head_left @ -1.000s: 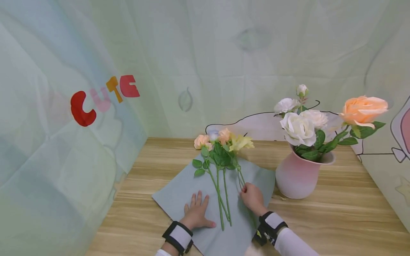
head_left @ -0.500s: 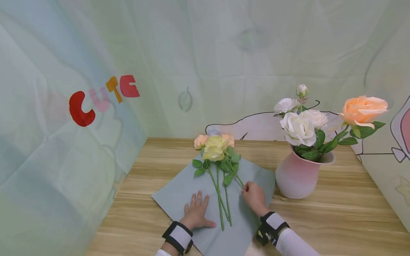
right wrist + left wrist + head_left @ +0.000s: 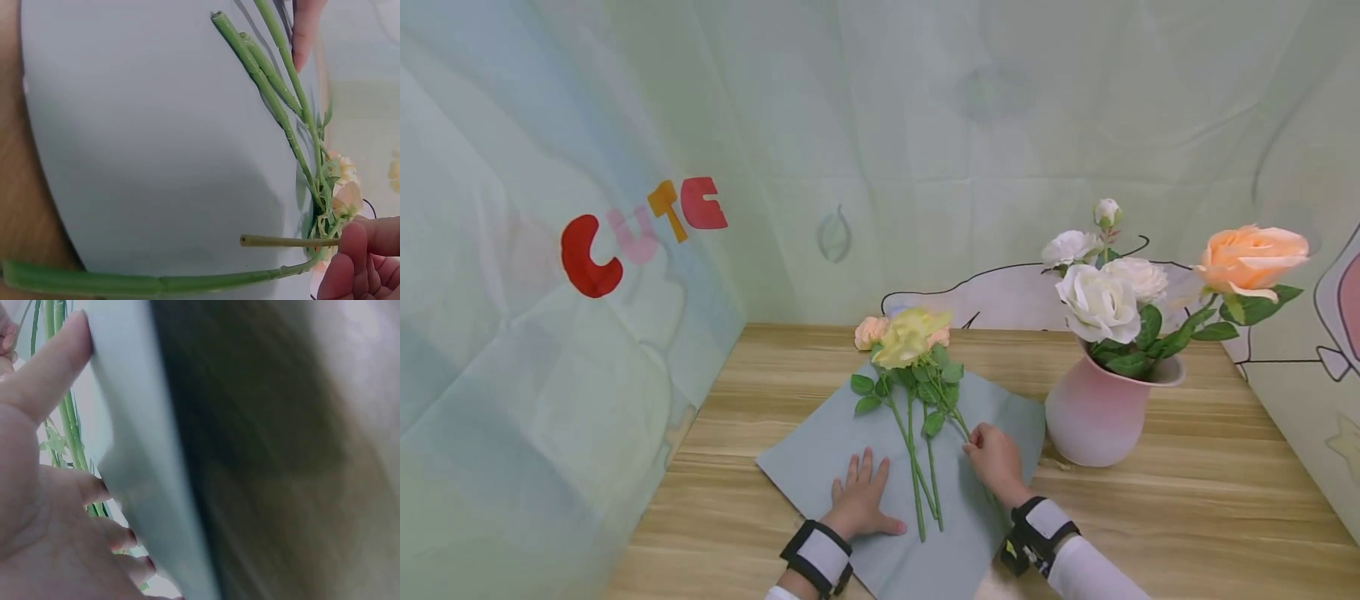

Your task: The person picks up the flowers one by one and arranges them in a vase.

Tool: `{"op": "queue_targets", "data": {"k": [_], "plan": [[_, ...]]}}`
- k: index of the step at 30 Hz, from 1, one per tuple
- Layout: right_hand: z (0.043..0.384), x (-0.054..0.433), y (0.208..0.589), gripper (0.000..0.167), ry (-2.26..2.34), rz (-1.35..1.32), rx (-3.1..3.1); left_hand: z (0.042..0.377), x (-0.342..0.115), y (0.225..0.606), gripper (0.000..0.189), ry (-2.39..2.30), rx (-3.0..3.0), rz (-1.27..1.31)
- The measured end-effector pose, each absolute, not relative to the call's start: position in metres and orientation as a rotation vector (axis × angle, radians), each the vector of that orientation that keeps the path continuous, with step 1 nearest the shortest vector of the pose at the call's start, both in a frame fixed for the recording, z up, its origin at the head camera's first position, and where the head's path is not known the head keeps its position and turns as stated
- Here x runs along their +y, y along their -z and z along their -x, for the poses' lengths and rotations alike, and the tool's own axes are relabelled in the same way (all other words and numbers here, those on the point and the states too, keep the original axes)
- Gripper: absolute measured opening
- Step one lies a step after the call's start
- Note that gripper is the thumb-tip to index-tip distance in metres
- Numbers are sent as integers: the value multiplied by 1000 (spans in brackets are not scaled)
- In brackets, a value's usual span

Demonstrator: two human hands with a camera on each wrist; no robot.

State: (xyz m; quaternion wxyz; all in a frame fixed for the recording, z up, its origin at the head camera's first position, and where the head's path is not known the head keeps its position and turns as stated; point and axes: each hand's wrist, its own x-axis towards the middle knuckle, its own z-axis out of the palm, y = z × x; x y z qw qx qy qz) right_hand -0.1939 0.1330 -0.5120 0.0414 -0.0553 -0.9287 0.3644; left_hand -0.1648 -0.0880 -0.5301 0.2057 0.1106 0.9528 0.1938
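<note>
My left hand (image 3: 859,502) lies flat with spread fingers on the grey-blue wrapping paper (image 3: 820,446), left of the loose stems. My right hand (image 3: 997,463) pinches the stem of a yellow rose (image 3: 908,337) between thumb and fingertips. The bloom leans left over two peach flowers (image 3: 870,332) at the paper's far end. In the right wrist view, a thick green stem (image 3: 156,285) and a thinner brownish stem (image 3: 281,241) stick out from the pinching fingers. Several green stems (image 3: 917,475) cross on the paper between my hands.
A pink and white vase (image 3: 1097,412) stands right of the paper, holding white roses (image 3: 1097,302) and a large peach rose (image 3: 1255,260). Printed fabric (image 3: 925,167) walls in the wooden table (image 3: 722,450) at the back and sides.
The yellow rose has swung left and turned, from right of the peach flowers to over them, with my right hand shifting only slightly. Most recently its bloom tips a little more. My left hand stays put.
</note>
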Motion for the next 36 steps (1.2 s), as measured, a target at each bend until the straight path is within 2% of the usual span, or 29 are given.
{"op": "queue_targets", "data": {"k": [31,36], "plan": [[188,135,491,13,-1205,75,-2733,163,-90,532,102,-540,2684,-330],[188,137,489,12,-1226,75,-2727,165,-89,531,95,-544,2697,-335]]}}
